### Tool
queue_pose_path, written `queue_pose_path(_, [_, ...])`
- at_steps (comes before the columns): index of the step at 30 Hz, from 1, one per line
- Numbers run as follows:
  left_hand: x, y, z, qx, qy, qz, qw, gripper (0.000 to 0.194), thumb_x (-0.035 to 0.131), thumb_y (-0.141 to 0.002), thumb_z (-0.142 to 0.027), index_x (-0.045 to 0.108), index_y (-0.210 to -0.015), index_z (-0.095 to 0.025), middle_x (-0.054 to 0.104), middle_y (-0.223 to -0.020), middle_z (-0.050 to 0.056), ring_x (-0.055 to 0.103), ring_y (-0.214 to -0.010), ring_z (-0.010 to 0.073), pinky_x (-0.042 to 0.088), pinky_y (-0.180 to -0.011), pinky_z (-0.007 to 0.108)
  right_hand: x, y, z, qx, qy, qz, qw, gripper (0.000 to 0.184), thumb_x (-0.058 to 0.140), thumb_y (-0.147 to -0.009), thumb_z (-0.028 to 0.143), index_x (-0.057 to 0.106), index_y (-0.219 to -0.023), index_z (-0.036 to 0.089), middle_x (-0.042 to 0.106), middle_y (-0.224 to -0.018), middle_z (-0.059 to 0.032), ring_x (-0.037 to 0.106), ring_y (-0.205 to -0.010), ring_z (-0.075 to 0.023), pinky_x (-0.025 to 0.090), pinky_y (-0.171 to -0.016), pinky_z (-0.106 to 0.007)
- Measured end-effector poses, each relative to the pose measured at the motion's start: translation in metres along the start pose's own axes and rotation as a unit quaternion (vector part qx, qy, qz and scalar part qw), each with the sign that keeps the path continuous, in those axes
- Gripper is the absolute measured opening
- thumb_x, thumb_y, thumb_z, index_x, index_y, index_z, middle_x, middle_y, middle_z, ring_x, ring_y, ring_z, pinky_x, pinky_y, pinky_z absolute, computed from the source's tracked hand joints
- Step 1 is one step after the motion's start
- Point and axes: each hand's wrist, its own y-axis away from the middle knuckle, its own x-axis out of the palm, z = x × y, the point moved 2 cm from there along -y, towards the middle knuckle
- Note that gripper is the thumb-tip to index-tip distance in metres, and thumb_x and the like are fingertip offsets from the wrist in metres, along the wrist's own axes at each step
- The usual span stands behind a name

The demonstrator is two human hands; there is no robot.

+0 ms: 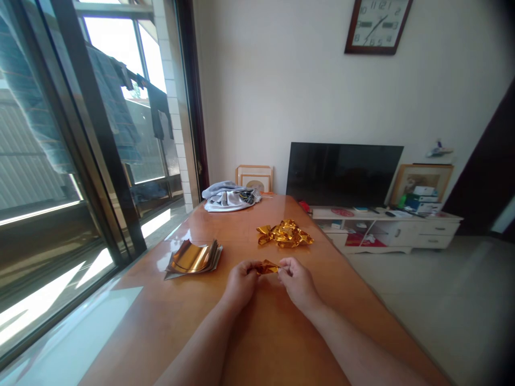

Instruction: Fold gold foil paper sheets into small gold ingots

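Observation:
My hands hold a small folded piece of gold foil paper [267, 267] between them, pinched at both ends above the wooden table [257, 321]. My left hand [240, 285] grips its left end, and my right hand [296, 282] pinches its right end with thumb and fingers. To the left of my hands lies a curling stack of gold foil sheets [193, 258]. Farther ahead sits a loose heap of crumpled or folded gold foil pieces [285, 234].
A grey cloth bundle [230, 197] lies at the table's far end. A glass door [72, 161] runs along the left side. Beyond the table's right edge stand a low white TV cabinet [386, 230] and a dark television [344, 174].

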Motion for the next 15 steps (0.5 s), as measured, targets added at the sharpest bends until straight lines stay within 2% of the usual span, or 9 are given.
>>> queue_pose_path(6, [-0.0009, -0.0004, -0.0001, 0.028, -0.007, -0.021, 0.999, 0.033, 0.057, -0.076, -0.012, 0.073, -0.103, -0.017, 0.077, -0.102, 0.007, 0.070, -0.098, 0.0225, 0.052, -0.094, 0.036, 0.0057, 0.0013, -0.0008, 0.013, -0.015, 0.036, 0.999, 0.033, 0.061, -0.083, 0.040, 0.070, -0.105, 0.018, 0.074, -0.083, -0.0047, 0.067, -0.073, -0.0212, 0.054, -0.066, -0.030])
queue_pose_path(10, [0.0012, -0.0021, 0.0043, 0.032, -0.010, -0.014, 0.999, 0.037, 0.056, -0.075, -0.009, 0.072, -0.108, -0.016, 0.077, -0.104, 0.008, 0.071, -0.100, 0.0223, 0.052, -0.095, 0.036, 0.0083, 0.0016, 0.0000, -0.003, -0.022, 0.053, 0.998, 0.035, 0.059, -0.086, 0.036, 0.070, -0.114, 0.018, 0.076, -0.093, -0.0056, 0.069, -0.079, -0.0218, 0.055, -0.072, -0.032])
queue_pose_path(15, [0.0035, -0.0027, 0.0076, 0.024, -0.030, 0.007, 0.999, 0.040, 0.056, -0.074, -0.007, 0.072, -0.110, -0.014, 0.078, -0.104, 0.009, 0.071, -0.100, 0.0231, 0.053, -0.092, 0.034, 0.0084, 0.0025, 0.0013, -0.025, -0.010, 0.058, 0.998, 0.031, 0.057, -0.087, 0.031, 0.071, -0.112, 0.020, 0.076, -0.094, -0.0051, 0.069, -0.081, -0.0218, 0.055, -0.073, -0.032])
